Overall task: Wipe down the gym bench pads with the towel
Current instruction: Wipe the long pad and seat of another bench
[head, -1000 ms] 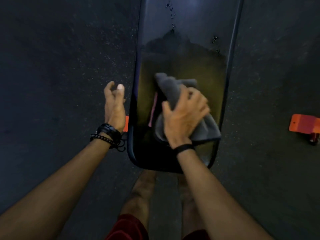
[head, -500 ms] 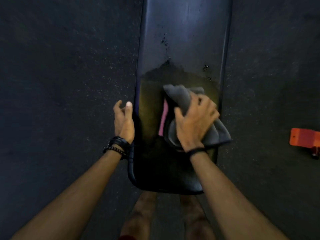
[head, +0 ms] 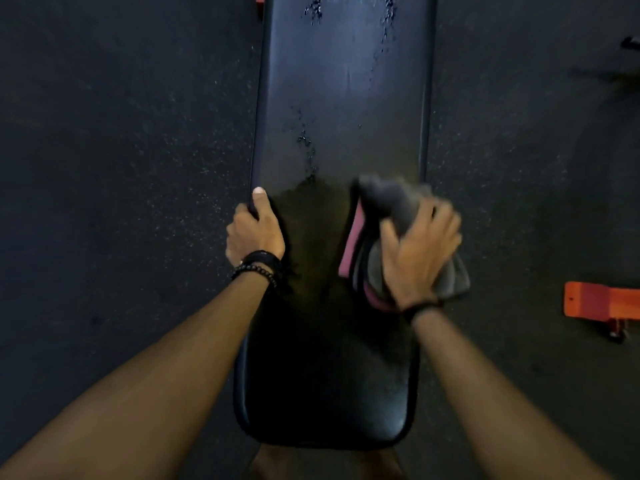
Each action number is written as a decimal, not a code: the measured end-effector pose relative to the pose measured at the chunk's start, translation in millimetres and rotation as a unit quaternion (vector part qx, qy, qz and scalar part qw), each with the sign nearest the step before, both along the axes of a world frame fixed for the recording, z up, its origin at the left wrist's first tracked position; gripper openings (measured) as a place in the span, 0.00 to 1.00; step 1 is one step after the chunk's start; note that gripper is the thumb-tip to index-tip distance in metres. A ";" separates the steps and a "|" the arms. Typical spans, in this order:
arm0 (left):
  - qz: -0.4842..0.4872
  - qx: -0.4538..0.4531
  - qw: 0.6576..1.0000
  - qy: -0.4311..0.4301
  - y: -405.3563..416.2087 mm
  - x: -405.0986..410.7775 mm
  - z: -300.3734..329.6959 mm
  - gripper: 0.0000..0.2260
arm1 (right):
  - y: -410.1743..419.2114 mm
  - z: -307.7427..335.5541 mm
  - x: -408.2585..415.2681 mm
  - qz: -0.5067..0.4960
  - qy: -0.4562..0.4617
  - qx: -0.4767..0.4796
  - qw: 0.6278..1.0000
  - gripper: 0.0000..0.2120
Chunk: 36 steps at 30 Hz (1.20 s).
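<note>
The grey folded cloth towel with a pink edge point(head: 388, 216) is lying bunched under the right hand point(head: 420, 251), whose fingers point(head: 445, 216) are clutching it against the right side of the long black padded bench pad point(head: 341, 81). The left hand point(head: 254, 233) is gripping the pad's left edge, steadying it. Wiping seems to be midway: droplets are sitting farther up, so the next stroke is probably calling for a push forward, with only an orange metal bracket point(head: 601, 304) lying well apart on the dark speckled floor point(head: 121, 133).

Bench pad point(head: 343, 98) glossy, smooth; towel point(head: 391, 202) soft cloth; floor point(head: 121, 133) matt, speckled.

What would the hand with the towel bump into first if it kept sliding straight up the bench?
Probably only the wet droplets on the bench pad; the right hand and towel have free pad ahead.
</note>
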<state>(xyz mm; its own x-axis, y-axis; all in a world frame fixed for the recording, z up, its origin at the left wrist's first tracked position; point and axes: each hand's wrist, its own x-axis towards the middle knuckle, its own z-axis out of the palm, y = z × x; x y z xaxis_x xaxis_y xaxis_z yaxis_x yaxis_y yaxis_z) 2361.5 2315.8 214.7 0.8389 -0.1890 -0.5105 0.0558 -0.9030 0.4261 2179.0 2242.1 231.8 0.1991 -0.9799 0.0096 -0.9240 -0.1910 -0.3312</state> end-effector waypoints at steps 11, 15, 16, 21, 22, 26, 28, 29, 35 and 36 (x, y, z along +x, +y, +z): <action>-0.008 0.023 0.996 -0.091 -4.5 -4.2 0.0 0.25 | 56.0 8.1 -11.3 0.061 0.011 0.020 0.998 0.38; -0.024 0.000 0.994 -0.104 -3.6 -5.7 -4.5 0.22 | -38.1 -8.8 35.1 0.011 0.005 0.019 1.000 0.37; -0.026 -0.006 0.994 -0.106 -3.2 -6.0 -5.4 0.22 | -75.3 -11.3 56.5 -0.004 0.000 0.013 1.000 0.37; -0.028 -0.010 0.994 -0.103 -3.8 -6.5 -3.6 0.22 | -135.4 -11.0 94.3 -0.010 0.000 -0.016 1.000 0.35; -0.029 -0.009 0.994 -0.101 -4.0 -6.1 -2.4 0.22 | -110.3 -8.8 80.0 0.012 -0.012 -0.013 1.000 0.33; -0.028 0.000 0.995 -0.099 -5.2 -5.4 -3.4 0.22 | 24.1 5.3 9.3 0.055 0.000 0.028 0.998 0.30; -0.027 0.001 0.994 -0.102 -5.6 -5.4 -4.4 0.22 | 19.1 0.9 10.5 0.059 0.010 0.024 0.998 0.27; -0.027 0.002 0.994 -0.103 -5.6 -5.7 -4.5 0.22 | -4.5 -3.3 23.2 0.044 0.010 0.019 0.999 0.26; -0.025 -0.004 0.994 -0.106 -5.3 -4.9 -5.0 0.21 | -165.6 -13.5 117.7 -0.005 0.022 -0.045 0.999 0.29; -0.028 -0.003 0.994 -0.106 -5.5 -5.9 -5.0 0.21 | -161.9 -13.1 113.5 0.006 0.022 -0.047 0.999 0.29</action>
<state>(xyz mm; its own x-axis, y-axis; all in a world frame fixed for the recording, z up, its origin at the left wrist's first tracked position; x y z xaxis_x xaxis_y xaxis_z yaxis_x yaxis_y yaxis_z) 2355.6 2310.2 209.6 0.9156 -0.2398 -0.3226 -0.0849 -0.8998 0.4279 2292.6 2080.2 218.7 0.2127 -0.9726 0.0935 -0.9346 -0.2304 -0.2710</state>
